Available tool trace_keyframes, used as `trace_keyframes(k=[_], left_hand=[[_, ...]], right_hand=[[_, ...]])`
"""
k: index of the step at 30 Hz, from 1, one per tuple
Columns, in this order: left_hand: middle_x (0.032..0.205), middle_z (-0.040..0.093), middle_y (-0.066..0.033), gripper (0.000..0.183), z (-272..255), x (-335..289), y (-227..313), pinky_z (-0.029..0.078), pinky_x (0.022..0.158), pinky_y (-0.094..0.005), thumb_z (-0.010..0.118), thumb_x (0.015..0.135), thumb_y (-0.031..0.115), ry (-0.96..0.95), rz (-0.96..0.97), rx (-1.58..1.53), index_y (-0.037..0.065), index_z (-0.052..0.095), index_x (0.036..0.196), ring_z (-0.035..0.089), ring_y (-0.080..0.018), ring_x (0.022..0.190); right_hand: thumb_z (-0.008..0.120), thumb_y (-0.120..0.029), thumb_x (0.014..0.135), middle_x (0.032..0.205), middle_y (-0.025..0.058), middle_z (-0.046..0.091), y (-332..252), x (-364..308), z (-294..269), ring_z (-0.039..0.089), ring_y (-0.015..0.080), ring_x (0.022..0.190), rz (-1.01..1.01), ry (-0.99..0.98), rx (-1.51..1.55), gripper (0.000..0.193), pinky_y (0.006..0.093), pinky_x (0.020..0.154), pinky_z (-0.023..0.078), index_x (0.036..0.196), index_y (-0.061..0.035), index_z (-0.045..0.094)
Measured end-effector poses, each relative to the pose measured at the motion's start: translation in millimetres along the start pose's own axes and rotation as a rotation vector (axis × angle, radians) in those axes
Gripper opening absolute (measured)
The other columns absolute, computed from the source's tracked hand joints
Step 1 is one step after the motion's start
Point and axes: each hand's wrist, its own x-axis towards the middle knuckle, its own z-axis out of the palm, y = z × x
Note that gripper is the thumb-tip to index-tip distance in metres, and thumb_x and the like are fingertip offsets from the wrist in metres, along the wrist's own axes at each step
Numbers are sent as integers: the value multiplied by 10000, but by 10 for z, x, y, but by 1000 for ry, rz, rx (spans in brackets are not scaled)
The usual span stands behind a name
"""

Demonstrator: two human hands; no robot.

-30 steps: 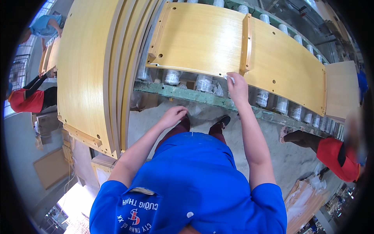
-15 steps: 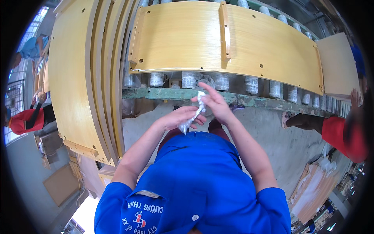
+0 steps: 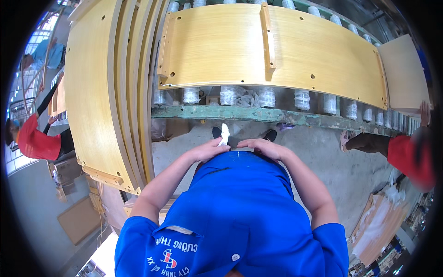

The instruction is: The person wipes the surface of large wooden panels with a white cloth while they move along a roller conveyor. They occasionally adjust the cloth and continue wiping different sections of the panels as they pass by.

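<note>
Just in front of my waist, my left hand (image 3: pixel 212 150) is closed around a small crumpled white plastic bag (image 3: pixel 224 134), whose narrow end sticks up beyond the fingers. My right hand (image 3: pixel 265 148) lies close to the hem of my blue shirt, its fingers stretched toward the left hand and apart from the bag. Beyond both hands a long yellow wooden panel (image 3: pixel 221 51) rests on the roller conveyor (image 3: pixel 221 113). One crosswise batten (image 3: pixel 267 39) stands up from the panel, and others line its two ends.
Several similar panels (image 3: pixel 90 92) stand on edge in a row at my left. At the right, a person in red (image 3: pixel 406 157) has a hand at a pale board (image 3: pixel 406 74). Two more people work at the far left. Stacked boards (image 3: pixel 374 226) lie on the floor at lower right.
Both hands have drawn back toward my waist. The right hand has let go of the white bag, which stays in the left hand. The person in red at the left has raised an arm.
</note>
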Motion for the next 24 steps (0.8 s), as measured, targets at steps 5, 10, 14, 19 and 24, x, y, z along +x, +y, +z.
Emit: trace_keyframes(k=[5, 10, 14, 19, 24], left_hand=[[732, 450, 18, 255, -72, 48, 199, 375, 600, -236, 607, 816, 255, -157, -94, 11, 79, 423, 811, 416, -73, 685], [722, 465, -10, 207, -55, 25, 314, 383, 594, -261, 604, 799, 181, -21, 69, 34, 68, 430, 800, 435, -98, 669], [764, 515, -8, 162, -104, 189, 232, 412, 591, -252, 570, 831, 156, 424, 754, 898, 62, 474, 922, 472, -85, 673], [760, 558, -21, 243, -195, 172, 182, 413, 524, -250, 581, 839, 201, 148, 94, 187, 60, 460, 996, 492, -98, 612], [824, 564, 6, 270, -179, 17, 169, 415, 607, -219, 610, 835, 296, -125, -124, -44, 76, 539, 974, 496, -59, 723]], right_hand=[[291, -226, 868, 1313, 147, 427, 59, -35, 80, 377, 244, 1227, -99, -10, -7, 470, 316, 1048, 245, 1219, 26, 477], [310, -205, 852, 1310, 157, 423, -36, -26, 87, 376, 259, 1225, -84, 29, -52, 473, 319, 1044, 247, 1239, 29, 447], [340, -190, 833, 1323, 166, 408, 11, 66, 79, 361, 268, 1237, -82, 129, -85, 490, 325, 1045, 244, 1272, 16, 415], [359, -193, 822, 1331, 174, 398, 15, 115, 48, 346, 274, 1249, -48, 126, -88, 500, 330, 1048, 239, 1278, 6, 415], [325, -230, 848, 1347, 177, 379, -9, 116, 27, 337, 275, 1257, -50, 54, -94, 497, 329, 1051, 235, 1267, 19, 424]])
